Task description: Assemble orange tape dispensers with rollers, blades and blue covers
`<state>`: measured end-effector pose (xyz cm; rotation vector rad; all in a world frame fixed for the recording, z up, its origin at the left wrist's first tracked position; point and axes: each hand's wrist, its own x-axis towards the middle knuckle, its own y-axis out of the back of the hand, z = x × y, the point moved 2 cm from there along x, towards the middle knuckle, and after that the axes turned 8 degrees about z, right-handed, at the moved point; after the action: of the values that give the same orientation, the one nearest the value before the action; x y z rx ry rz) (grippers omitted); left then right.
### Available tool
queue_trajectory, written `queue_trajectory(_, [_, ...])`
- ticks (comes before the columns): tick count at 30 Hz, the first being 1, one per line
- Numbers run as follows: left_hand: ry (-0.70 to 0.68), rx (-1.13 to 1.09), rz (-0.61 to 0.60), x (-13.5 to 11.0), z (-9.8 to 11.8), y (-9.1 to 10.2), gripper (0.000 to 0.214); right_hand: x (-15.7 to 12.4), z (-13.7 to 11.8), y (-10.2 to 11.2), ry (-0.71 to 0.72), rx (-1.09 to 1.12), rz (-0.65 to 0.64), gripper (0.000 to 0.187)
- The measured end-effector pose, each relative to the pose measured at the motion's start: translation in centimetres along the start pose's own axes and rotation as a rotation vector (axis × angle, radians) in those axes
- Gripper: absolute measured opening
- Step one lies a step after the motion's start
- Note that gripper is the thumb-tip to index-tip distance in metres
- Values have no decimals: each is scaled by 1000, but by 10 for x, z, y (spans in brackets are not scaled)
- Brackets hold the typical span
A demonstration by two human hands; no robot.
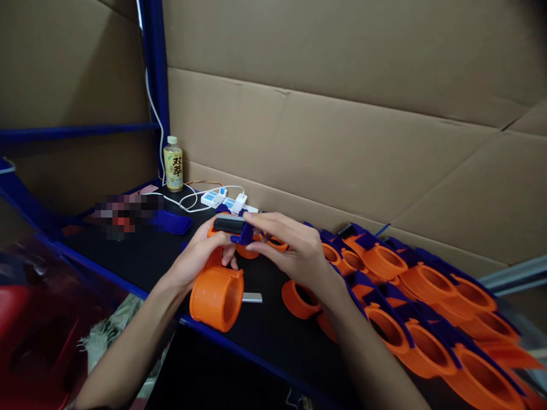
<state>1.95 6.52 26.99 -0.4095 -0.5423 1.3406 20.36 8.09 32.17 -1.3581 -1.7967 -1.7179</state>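
Observation:
My left hand (199, 253) is wrapped around the handle of an orange tape dispenser (216, 297), whose wide ring hangs below the hand. At its upper end are a black roller (228, 224) and a dark blue piece (244, 233). My right hand (294, 245) pinches that blue end between thumb and fingertips, with a greyish strip along the top edge under the fingers. Below, a flat silver metal strip (252, 298) lies on the black tabletop (265, 336), partly behind the ring.
Many similar orange-and-blue dispensers (427, 347) lie in rows on the right. Behind my hands are a white power strip (233, 204) with cables and a yellow-labelled bottle (173, 164). A blue flat piece (173, 222) lies left. Cardboard (333, 136) walls the back.

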Motion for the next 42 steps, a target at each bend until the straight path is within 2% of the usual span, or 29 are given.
queue_trajectory(3, [111, -106, -73, 3, 1, 5, 30, 1, 2, -5, -170, 136, -7, 67])
queue_trajectory(6, [113, -150, -60, 8, -1, 9, 26, 1, 3, -7, -241, 206, -22, 60])
queue_trajectory(9, [23, -71, 30, 12, -2, 10, 23, 1, 4, -7, -204, 172, 10, 53])
queue_trajectory(13, [-230, 309, 206, 12, 3, 10, 35, -1, 3, -9, -117, 87, 47, 50])
queue_trajectory(16, [-331, 531, 261, 10, 6, 10, 39, -3, -1, -15, -67, -7, 35, 50])
queue_trajectory(20, [-355, 573, 266, 10, 8, 12, 32, -2, -8, -24, -64, -40, 7, 55])
queue_trajectory(24, [-399, 494, 265, 12, 17, 21, 28, 2, -5, -16, -203, -8, -17, 55])
queue_trajectory(26, [-425, 477, 288, 13, 23, 29, 28, 1, 1, -9, -312, -38, -117, 40])
queue_trajectory(27, [-429, 472, 293, 14, 26, 33, 28, -1, 4, -7, -365, -56, -223, 32])
queue_trajectory(29, [-428, 456, 301, 16, 31, 40, 27, -11, 11, -9, -464, -77, -521, 22])
queue_trajectory(31, [-409, 429, 298, 17, 33, 47, 27, -25, 17, -16, -546, -85, -788, 27])
queue_trajectory(33, [-386, 397, 301, 18, 34, 52, 25, -35, 19, -28, -569, -115, -899, 33])
queue_trajectory(35, [-369, 363, 322, 19, 35, 56, 23, -37, 16, -42, -505, -143, -872, 27])
queue_trajectory(38, [-334, 319, 331, 19, 37, 59, 23, -32, 7, -65, -342, -151, -731, 14])
queue_trajectory(42, [-272, 206, 279, 15, 41, 56, 25, -21, -1, -95, -202, -274, -566, 18])
